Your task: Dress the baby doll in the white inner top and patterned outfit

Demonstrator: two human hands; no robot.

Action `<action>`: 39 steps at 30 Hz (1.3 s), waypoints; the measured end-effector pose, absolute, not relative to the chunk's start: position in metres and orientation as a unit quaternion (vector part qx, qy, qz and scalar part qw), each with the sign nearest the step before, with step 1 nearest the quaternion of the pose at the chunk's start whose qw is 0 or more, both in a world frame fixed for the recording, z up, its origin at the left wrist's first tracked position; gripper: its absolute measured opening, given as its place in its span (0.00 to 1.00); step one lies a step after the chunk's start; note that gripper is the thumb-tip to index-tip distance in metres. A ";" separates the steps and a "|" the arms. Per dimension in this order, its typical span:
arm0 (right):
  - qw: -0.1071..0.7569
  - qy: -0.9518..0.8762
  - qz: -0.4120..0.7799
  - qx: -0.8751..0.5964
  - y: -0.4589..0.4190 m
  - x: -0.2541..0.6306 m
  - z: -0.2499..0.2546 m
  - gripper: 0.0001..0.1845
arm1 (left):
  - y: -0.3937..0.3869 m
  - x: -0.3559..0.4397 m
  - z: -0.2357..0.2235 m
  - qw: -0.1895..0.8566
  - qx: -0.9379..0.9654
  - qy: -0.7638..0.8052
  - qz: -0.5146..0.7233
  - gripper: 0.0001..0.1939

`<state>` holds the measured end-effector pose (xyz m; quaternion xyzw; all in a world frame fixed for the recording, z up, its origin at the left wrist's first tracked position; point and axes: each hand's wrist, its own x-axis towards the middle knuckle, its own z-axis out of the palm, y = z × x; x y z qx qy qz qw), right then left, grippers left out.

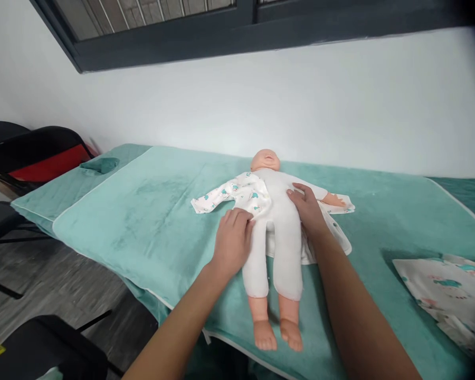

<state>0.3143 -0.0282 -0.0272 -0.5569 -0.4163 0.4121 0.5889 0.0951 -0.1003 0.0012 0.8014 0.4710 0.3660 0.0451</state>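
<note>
A baby doll (pixel 279 232) with a white cloth body lies on its back on a teal towel (pixel 150 211). A white printed baby garment (pixel 237 195) is spread open beneath it, one sleeve stretched to the left. My left hand (pixel 233 241) rests at the doll's hip, its fingers curled onto the garment's edge. My right hand (pixel 309 208) lies flat on the doll's torsoside, fingers spread, next to the doll's bare arm.
A folded printed cloth (pixel 447 295) lies at the right of the towel. A small rolled teal cloth (pixel 100 165) sits at the far left corner. Black and red chairs (pixel 35 153) stand to the left. A white wall runs behind the bed.
</note>
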 end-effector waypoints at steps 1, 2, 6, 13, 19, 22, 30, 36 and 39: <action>0.590 -0.422 0.405 -0.556 -0.028 0.315 -0.027 0.32 | -0.107 0.097 0.003 0.046 0.811 0.456 0.363 0.07; 0.590 -0.429 0.391 -0.561 -0.027 0.316 -0.028 0.30 | -0.114 0.098 0.005 0.052 0.821 0.441 0.359 0.06; 0.586 -0.473 0.224 -0.619 -0.026 0.317 -0.025 0.19 | -0.130 0.106 0.005 0.091 0.830 0.421 0.356 0.06; 0.567 -0.626 0.196 -0.498 -0.034 0.292 0.006 0.12 | -0.119 0.114 -0.011 0.090 0.819 0.442 0.355 0.06; 0.407 -0.687 0.257 -0.544 -0.014 0.279 0.040 0.17 | -0.121 0.119 -0.017 0.114 0.806 0.432 0.389 0.07; 0.352 -0.699 0.271 -0.560 0.009 0.264 0.052 0.21 | -0.123 0.118 -0.016 0.142 0.795 0.422 0.412 0.06; 0.356 -0.703 0.295 -0.540 0.046 0.237 0.043 0.13 | -0.130 0.113 -0.016 0.189 0.776 0.416 0.434 0.05; 0.526 -0.563 0.314 -0.554 0.053 0.256 0.037 0.04 | -0.129 0.121 -0.007 0.182 0.792 0.398 0.426 0.05; 0.556 -0.555 0.252 -0.565 0.059 0.263 0.033 0.04 | -0.122 0.121 0.000 0.184 0.790 0.401 0.427 0.06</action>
